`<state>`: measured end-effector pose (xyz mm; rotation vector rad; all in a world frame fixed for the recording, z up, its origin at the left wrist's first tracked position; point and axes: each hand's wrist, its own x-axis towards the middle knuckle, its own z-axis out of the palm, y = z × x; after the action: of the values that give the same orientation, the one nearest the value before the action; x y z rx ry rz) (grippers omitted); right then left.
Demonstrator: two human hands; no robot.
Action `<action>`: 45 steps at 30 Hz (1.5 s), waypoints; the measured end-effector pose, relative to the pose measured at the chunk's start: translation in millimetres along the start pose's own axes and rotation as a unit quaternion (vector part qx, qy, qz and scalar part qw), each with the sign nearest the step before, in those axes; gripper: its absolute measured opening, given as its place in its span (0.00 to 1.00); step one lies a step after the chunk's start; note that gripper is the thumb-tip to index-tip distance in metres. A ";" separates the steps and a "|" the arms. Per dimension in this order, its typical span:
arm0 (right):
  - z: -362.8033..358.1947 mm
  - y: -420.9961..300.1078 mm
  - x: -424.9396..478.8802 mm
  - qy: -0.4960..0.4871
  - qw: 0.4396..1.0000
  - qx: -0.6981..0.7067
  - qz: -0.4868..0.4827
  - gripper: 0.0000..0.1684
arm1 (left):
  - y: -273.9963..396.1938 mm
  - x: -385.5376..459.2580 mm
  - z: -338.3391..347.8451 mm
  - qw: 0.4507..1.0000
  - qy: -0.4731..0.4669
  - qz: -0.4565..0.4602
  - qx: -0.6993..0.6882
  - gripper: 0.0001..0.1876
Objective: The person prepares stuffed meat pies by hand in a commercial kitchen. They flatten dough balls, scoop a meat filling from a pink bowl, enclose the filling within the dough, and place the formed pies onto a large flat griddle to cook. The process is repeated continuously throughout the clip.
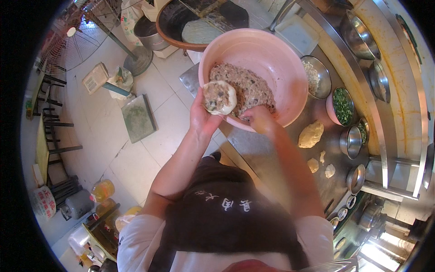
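Observation:
On the upturned palm of my left hand point(204, 117) lies a round dough wrapper point(232, 98) with minced meat filling spread over it, held above the near left edge of a large pink plastic basin point(285, 61). A heap of minced meat filling point(251, 83) with dark bits fills the left part of the basin. My right hand point(260, 119) is inside the near edge of the basin, its fingers at the meat; whether they grip anything is hidden. To the right, a large lump of dough point(311, 134) and smaller dough pieces point(313, 165) lie on the metal worktop point(272, 149).
Along the worktop's right side stand a steel bowl of pale chopped food point(324, 76), a bowl of chopped greens point(343, 107) and an empty-looking steel bowl point(350, 142). A metal shelf point(373, 108) runs above. Beyond the basin is a brown-rimmed vat point(163, 34); a standing fan point(78, 37) is at the upper left.

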<state>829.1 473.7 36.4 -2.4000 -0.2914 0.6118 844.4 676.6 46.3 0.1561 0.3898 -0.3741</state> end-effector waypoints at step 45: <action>115.4 186.5 -488.4 0.589 0.691 0.407 0.101 0.40 | -518.4 -164.5 -55.2 0.805 -0.031 -0.451 0.384 0.15</action>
<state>358.5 219.7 11.8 -1.4847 0.6795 -0.6842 485.3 265.2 21.4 0.7633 0.2003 -1.4841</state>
